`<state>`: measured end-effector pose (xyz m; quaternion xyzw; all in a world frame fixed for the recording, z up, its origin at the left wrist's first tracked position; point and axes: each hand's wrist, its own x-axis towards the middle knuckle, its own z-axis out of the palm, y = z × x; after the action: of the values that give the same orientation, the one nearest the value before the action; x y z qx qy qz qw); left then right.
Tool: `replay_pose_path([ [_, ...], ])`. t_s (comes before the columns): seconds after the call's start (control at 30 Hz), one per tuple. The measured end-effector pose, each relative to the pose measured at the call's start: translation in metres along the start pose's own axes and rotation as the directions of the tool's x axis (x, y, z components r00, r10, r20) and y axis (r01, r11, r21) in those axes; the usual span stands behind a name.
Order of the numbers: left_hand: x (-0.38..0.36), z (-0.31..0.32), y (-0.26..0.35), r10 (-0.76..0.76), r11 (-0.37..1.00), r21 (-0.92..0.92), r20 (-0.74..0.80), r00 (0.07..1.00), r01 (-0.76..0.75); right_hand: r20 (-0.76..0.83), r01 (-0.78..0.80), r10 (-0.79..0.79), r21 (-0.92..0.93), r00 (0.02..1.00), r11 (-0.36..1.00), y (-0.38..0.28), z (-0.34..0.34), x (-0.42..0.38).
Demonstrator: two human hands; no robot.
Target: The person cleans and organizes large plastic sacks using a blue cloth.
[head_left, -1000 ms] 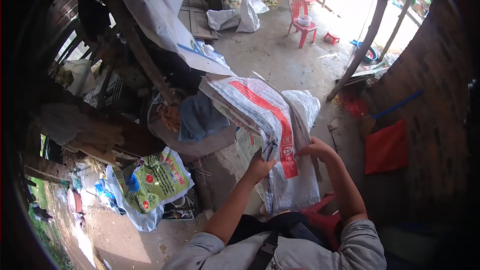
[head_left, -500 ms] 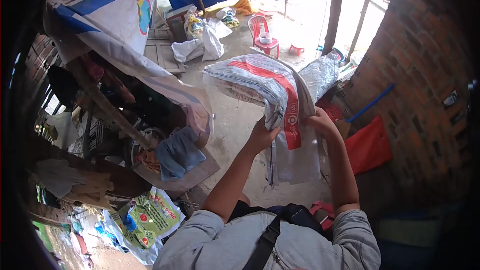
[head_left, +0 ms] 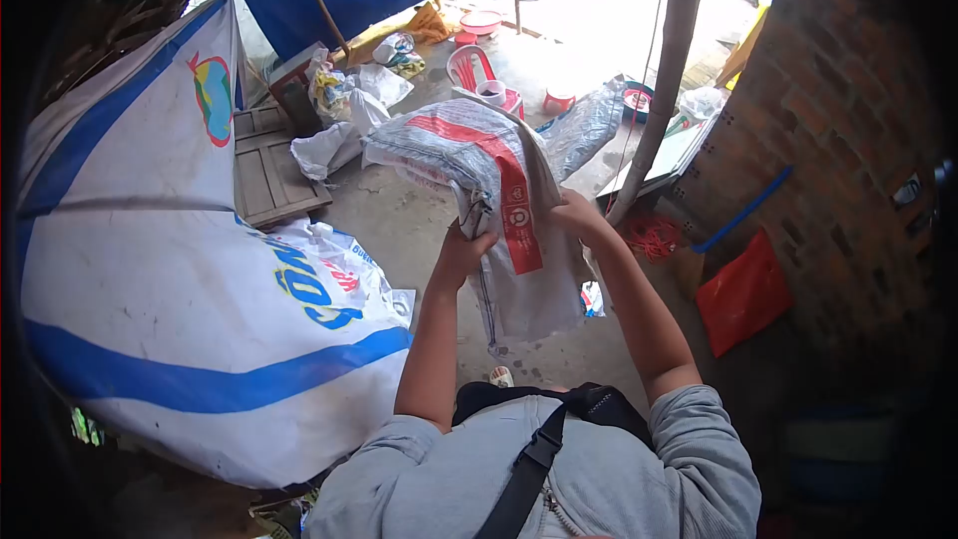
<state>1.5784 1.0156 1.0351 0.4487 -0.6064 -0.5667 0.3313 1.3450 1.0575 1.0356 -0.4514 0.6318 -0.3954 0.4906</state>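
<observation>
A whitish woven sack (head_left: 439, 155) with a broad red stripe hangs in front of me, its far end stretched forward and its near end drooping toward the floor. My left hand (head_left: 463, 251) is closed on the sack's left edge, thumb on top. On the opposite edge, my right hand (head_left: 579, 217) grips the sack too, with some fingers hidden behind it. Just past the right hand lies a greyish plastic sheet or sack (head_left: 589, 130).
A large white and blue tarp (head_left: 150, 279) fills the left side. Ahead are a red chair (head_left: 471, 67), a red stool (head_left: 559, 102), white bags (head_left: 329, 148) and a wooden panel (head_left: 274, 170). A post (head_left: 664, 70), a red bag (head_left: 743, 291) and a brick wall (head_left: 848, 140) stand right.
My view has shifted forward, and the tarp now covers the clutter that showed at left. Both hands keep hold of the sack, which sits further left in view.
</observation>
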Motion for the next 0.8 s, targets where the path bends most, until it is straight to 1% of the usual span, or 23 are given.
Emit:
replay_pose_path([
  [0.03,0.013,0.001,-0.012,-0.018,1.0,0.022,0.02,1.0,0.018,0.008,0.005,-0.006,0.042,1.0,0.999,0.013,-0.001,0.016],
  [0.07,0.028,-0.004,-0.026,-0.071,0.996,0.069,0.084,0.994,0.065,0.013,0.016,-0.017,0.085,1.0,0.996,0.023,0.001,0.032],
  [0.1,0.042,-0.003,-0.04,-0.069,0.995,0.077,0.093,0.993,0.062,0.005,0.017,-0.017,0.093,1.0,0.996,0.043,0.001,0.051],
  [0.2,0.078,0.003,-0.085,0.064,0.998,0.013,0.037,0.997,-0.064,0.011,0.045,-0.046,0.035,0.999,0.998,0.094,0.0,0.105],
  [0.23,0.093,-0.002,-0.099,0.065,0.998,0.013,0.043,0.997,-0.065,0.013,0.038,-0.039,0.014,0.999,0.999,0.102,0.004,0.122],
  [0.3,0.122,-0.017,-0.136,-0.006,0.999,0.053,0.068,0.998,0.002,0.011,0.035,-0.035,-0.003,0.999,0.999,0.129,0.021,0.156],
  [0.33,0.137,-0.023,-0.158,-0.016,0.997,0.07,0.114,0.993,0.008,-0.033,0.017,-0.017,-0.001,0.999,1.0,0.149,0.029,0.172],
  [0.37,0.145,-0.026,-0.184,-0.002,0.998,0.069,0.11,0.994,-0.005,-0.077,0.009,-0.009,-0.001,0.997,1.0,0.17,0.038,0.188],
  [0.47,0.181,-0.039,-0.233,0.025,0.996,0.076,0.143,0.989,-0.036,-0.112,0.084,-0.089,-0.046,0.99,0.995,0.227,0.063,0.238],
  [0.5,0.194,-0.046,-0.252,0.046,0.998,0.042,0.134,0.99,-0.052,-0.118,0.094,-0.098,-0.039,0.988,0.995,0.234,0.073,0.252],
  [0.53,0.206,-0.053,-0.269,0.057,0.998,0.008,0.131,0.99,-0.058,-0.107,0.082,-0.081,0.01,0.991,0.997,0.24,0.082,0.262],
  [0.57,0.216,-0.063,-0.285,0.057,0.998,0.021,0.145,0.988,-0.06,-0.101,0.071,-0.064,0.06,0.993,0.996,0.247,0.093,0.269],
  [0.63,0.236,-0.076,-0.304,0.072,0.997,0.006,0.198,0.978,-0.074,-0.144,0.074,-0.061,0.085,0.988,0.994,0.25,0.108,0.273],
  [0.7,0.244,-0.078,-0.341,0.06,0.998,-0.001,0.218,0.974,-0.061,-0.206,0.089,-0.063,0.12,0.977,0.989,0.278,0.118,0.272],
  [0.77,0.266,-0.089,-0.372,0.122,0.991,-0.097,0.299,0.946,-0.097,-0.259,0.101,-0.04,0.23,0.965,0.968,0.288,0.135,0.275],
  [0.8,0.273,-0.095,-0.377,0.1,0.991,-0.121,0.344,0.934,-0.062,-0.307,0.107,-0.035,0.219,0.951,0.97,0.291,0.142,0.277],
])
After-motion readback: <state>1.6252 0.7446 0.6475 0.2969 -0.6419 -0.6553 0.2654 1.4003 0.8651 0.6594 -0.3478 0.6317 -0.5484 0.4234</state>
